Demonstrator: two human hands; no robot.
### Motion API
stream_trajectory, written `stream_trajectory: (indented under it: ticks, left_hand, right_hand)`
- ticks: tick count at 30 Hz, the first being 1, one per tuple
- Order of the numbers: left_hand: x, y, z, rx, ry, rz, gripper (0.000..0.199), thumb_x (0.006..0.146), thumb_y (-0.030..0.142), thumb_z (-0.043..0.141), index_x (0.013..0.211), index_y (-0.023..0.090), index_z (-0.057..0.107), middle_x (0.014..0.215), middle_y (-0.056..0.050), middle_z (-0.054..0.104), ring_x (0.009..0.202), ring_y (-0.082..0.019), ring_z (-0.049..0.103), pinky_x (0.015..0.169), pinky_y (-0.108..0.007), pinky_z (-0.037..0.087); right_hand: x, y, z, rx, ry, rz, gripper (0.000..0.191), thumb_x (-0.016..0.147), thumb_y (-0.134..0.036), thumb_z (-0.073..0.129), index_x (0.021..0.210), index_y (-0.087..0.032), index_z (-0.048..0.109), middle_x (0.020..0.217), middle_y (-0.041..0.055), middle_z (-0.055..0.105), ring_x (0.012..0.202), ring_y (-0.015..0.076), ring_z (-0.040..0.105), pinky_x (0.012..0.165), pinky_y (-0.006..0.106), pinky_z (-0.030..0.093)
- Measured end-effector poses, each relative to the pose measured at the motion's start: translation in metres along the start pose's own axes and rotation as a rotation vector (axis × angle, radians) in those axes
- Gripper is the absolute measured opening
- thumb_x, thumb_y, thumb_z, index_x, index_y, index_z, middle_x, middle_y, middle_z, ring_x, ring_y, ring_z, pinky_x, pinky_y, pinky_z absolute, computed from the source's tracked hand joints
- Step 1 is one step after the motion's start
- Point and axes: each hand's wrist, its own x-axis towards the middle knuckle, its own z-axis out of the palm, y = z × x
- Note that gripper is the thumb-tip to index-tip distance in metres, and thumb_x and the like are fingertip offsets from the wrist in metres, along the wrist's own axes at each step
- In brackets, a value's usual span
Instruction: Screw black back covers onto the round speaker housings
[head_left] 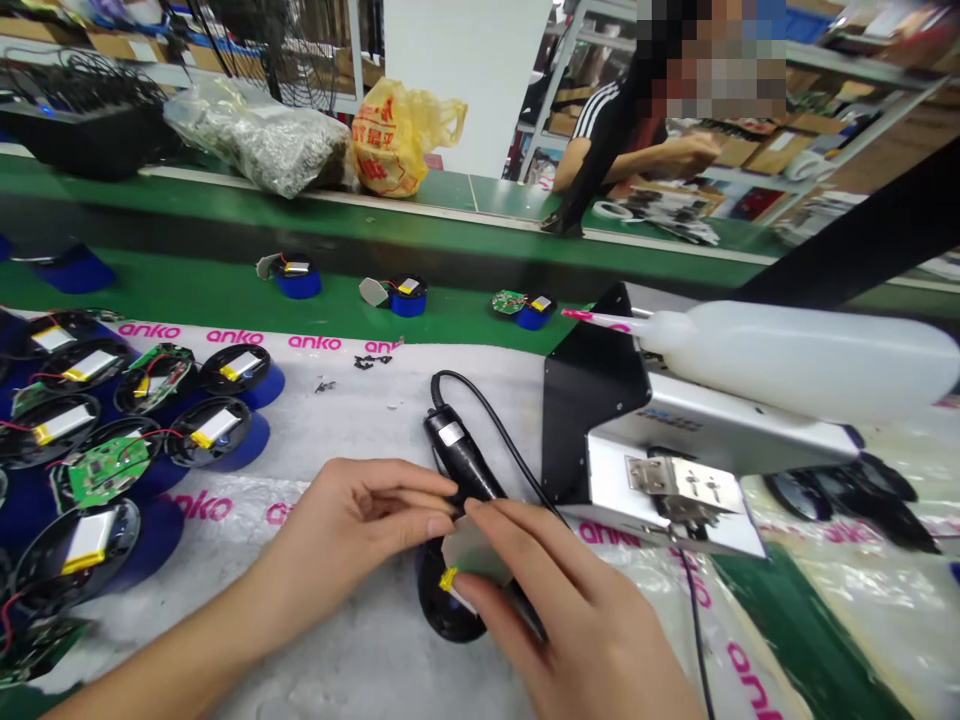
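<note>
My right hand [570, 590] grips a pale grey round board [474, 550] by its edge, thumb below and fingers above. Just under it sits a round black housing [448, 612], with a yellow-ended battery [448, 578] showing beside my thumb. My left hand [375, 510] is closed in a pinch at the board's left edge; whatever lies between those fingertips is hidden. Behind both hands a black corded electric screwdriver [469, 460] lies on the white wrap, its lower part passing under my right hand.
Several blue-and-black housings with batteries [214, 425] and green boards [105, 470] crowd the left. More units [407, 295] stand on the green conveyor [337, 300]. At right, a white bottle [810, 355] lies on a silver-and-black machine [675, 440]. Across the belt is a person's arm [652, 160].
</note>
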Motion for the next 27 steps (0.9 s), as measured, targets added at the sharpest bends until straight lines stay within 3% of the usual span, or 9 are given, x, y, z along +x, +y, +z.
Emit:
stream_trajectory:
  ticks: [2, 4, 7, 10, 14, 19, 23, 27]
  left_hand:
    - [-0.004, 0.004, -0.001, 0.169, -0.037, 0.043, 0.027, 0.081, 0.030, 0.079, 0.108, 0.030, 0.078, 0.100, -0.001, 0.081, 0.097, -0.023, 0.074, 0.089, -0.033, 0.058]
    - [-0.007, 0.007, -0.004, 0.391, -0.120, 0.112, 0.056, 0.071, 0.034, 0.088, 0.124, 0.034, 0.069, 0.123, -0.001, 0.074, 0.117, -0.027, 0.065, 0.103, -0.041, 0.050]
    - [-0.007, 0.005, -0.006, 0.642, -0.240, 0.233, 0.089, 0.060, 0.031, 0.095, 0.139, 0.037, 0.054, 0.136, -0.001, 0.063, 0.128, -0.028, 0.055, 0.108, -0.043, 0.045]
    - [-0.006, -0.001, -0.004, 0.731, -0.287, 0.306, 0.085, 0.068, 0.030, 0.090, 0.142, 0.037, 0.049, 0.126, 0.000, 0.066, 0.119, -0.026, 0.057, 0.101, -0.040, 0.050]
    - [-0.006, -0.006, 0.001, 0.758, -0.347, 0.328, 0.085, 0.068, 0.035, 0.091, 0.142, 0.037, 0.048, 0.129, 0.000, 0.065, 0.119, -0.027, 0.057, 0.100, -0.039, 0.049]
    - [-0.009, -0.010, 0.009, 0.766, -0.304, 0.190, 0.066, 0.080, 0.027, 0.078, 0.140, 0.032, 0.050, 0.128, -0.003, 0.061, 0.106, -0.025, 0.064, 0.090, -0.037, 0.053]
    - [-0.011, -0.011, 0.014, 0.684, -0.248, 0.087, 0.060, 0.079, 0.017, 0.071, 0.135, 0.032, 0.055, 0.126, -0.003, 0.053, 0.093, -0.019, 0.066, 0.076, -0.030, 0.055]
    - [-0.014, -0.010, 0.009, 0.418, -0.270, -0.067, 0.058, 0.074, 0.017, 0.077, 0.126, 0.037, 0.060, 0.131, 0.002, 0.052, 0.088, -0.014, 0.067, 0.067, -0.021, 0.054]
  right_hand:
    - [0.000, 0.002, -0.003, 0.030, -0.001, -0.008, 0.041, 0.098, -0.031, 0.053, 0.138, -0.024, 0.049, 0.122, 0.0070, 0.067, 0.098, 0.0198, 0.072, 0.073, 0.029, 0.064]
    - [0.003, 0.003, -0.007, 0.100, -0.025, 0.009, 0.046, 0.096, -0.026, 0.051, 0.142, -0.023, 0.045, 0.119, 0.0065, 0.067, 0.098, 0.0157, 0.071, 0.076, 0.023, 0.062]
    - [0.007, 0.003, -0.012, 0.181, -0.062, 0.028, 0.045, 0.093, -0.021, 0.051, 0.138, -0.021, 0.049, 0.114, 0.0043, 0.067, 0.100, 0.0102, 0.069, 0.087, 0.015, 0.056]
    - [0.008, 0.004, -0.015, 0.224, -0.023, 0.029, 0.040, 0.094, -0.021, 0.052, 0.133, -0.022, 0.053, 0.115, 0.0035, 0.067, 0.105, 0.0098, 0.067, 0.093, 0.013, 0.053]
    - [0.003, 0.003, -0.016, 0.281, -0.003, 0.103, 0.038, 0.096, -0.026, 0.053, 0.134, -0.025, 0.053, 0.113, 0.0031, 0.068, 0.097, 0.0135, 0.069, 0.083, 0.019, 0.058]
    - [-0.014, -0.001, -0.015, 0.199, 0.017, 0.152, 0.042, 0.095, -0.029, 0.057, 0.136, -0.024, 0.052, 0.116, 0.0078, 0.069, 0.099, 0.0229, 0.070, 0.080, 0.029, 0.061]
    - [-0.035, -0.006, -0.005, 0.249, 0.037, 0.170, 0.040, 0.095, -0.032, 0.057, 0.134, -0.023, 0.051, 0.100, 0.0057, 0.071, 0.078, 0.0168, 0.069, 0.067, 0.024, 0.059]
    - [-0.042, -0.009, 0.004, 0.274, 0.093, 0.250, 0.035, 0.097, -0.031, 0.054, 0.131, -0.023, 0.051, 0.102, 0.0048, 0.068, 0.076, 0.0125, 0.066, 0.071, 0.021, 0.057]
